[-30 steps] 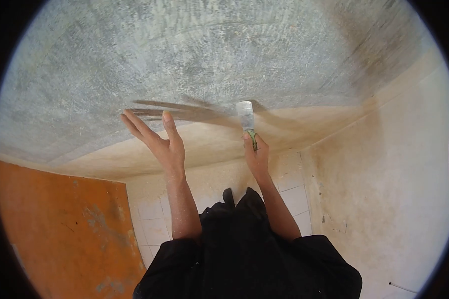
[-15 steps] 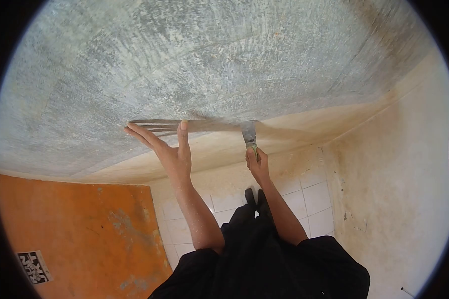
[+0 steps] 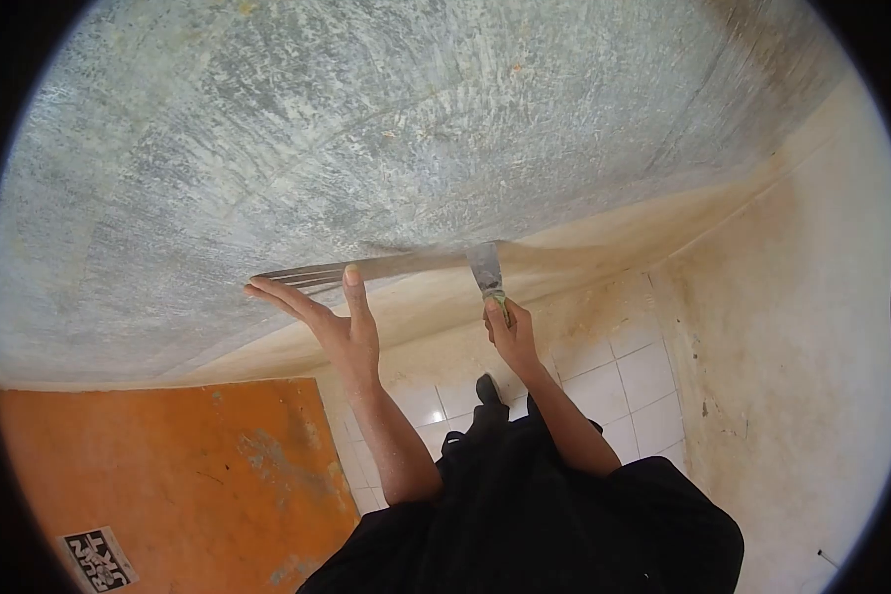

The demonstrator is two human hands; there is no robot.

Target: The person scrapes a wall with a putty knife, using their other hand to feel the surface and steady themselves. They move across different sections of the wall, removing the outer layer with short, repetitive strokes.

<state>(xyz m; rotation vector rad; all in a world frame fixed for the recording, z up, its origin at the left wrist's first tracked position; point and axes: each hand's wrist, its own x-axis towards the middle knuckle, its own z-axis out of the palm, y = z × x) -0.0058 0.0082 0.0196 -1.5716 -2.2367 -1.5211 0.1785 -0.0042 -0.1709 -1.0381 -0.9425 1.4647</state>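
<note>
My left hand [image 3: 348,327] has its fingers stretched out and thumb spread, with the fingertips at the scraped wall [image 3: 406,129]. It holds nothing, and its long shadow falls on the surface. In my right hand [image 3: 511,335] is a putty knife [image 3: 486,269], gripped by a handle that shows a bit of green. Its broad metal blade points away from me, with its edge at the wall where the grey, scratched area meets the smoother cream part. Most of the handle is hidden by my fingers.
On the left stands an orange wall [image 3: 158,465] with peeling patches and a black-and-white sticker [image 3: 99,558]. A stained cream wall [image 3: 782,366] rises on the right. White floor tiles [image 3: 604,396] lie below, and a dark shoe [image 3: 488,389] shows there.
My view has turned slightly, and the orange wall and tiles sit differently in it. The putty knife has shifted a little left and tilted. My feet have moved apart.
</note>
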